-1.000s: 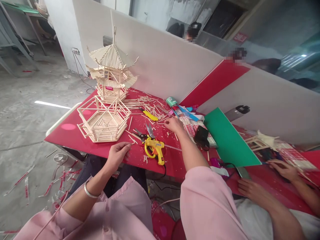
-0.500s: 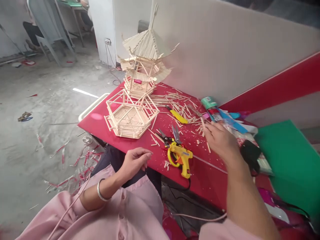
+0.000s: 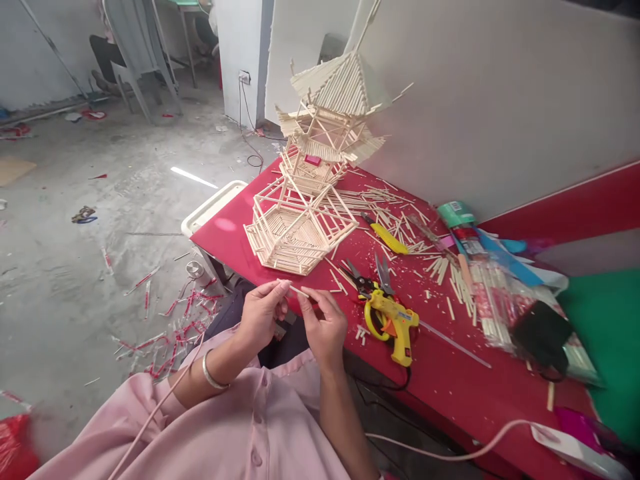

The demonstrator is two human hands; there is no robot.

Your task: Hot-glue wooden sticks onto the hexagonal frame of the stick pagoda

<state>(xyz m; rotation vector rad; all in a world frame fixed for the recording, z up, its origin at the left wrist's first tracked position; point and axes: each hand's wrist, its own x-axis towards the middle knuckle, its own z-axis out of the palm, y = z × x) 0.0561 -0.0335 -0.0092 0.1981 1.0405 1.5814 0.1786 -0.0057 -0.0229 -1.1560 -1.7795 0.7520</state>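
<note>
A short thin wooden stick (image 3: 299,291) spans the gap between my two hands, at the table's front edge. My left hand (image 3: 263,315) pinches one end of it, and the fingers of my right hand (image 3: 325,327) are closed on the other end. Just beyond them stands an open hexagonal stick frame (image 3: 290,243) with a slatted floor. Behind that rises a tiered pagoda model (image 3: 340,93) of the same pale sticks. To the right of my hands lie a yellow glue gun (image 3: 399,323) and yellow-handled cutters (image 3: 371,307), partly under it.
Loose sticks (image 3: 395,203) cover the back of the red table (image 3: 225,250). A yellow utility knife (image 3: 389,238) lies among them. Packed sticks (image 3: 493,300) and a black pouch (image 3: 543,333) are at right. A pink cable (image 3: 450,458) crosses the front right; wrappers litter the floor.
My right hand has come from the stick pile on the right to meet my left hand, and a short stick is now between them. The view has shifted, moving the table rightward.
</note>
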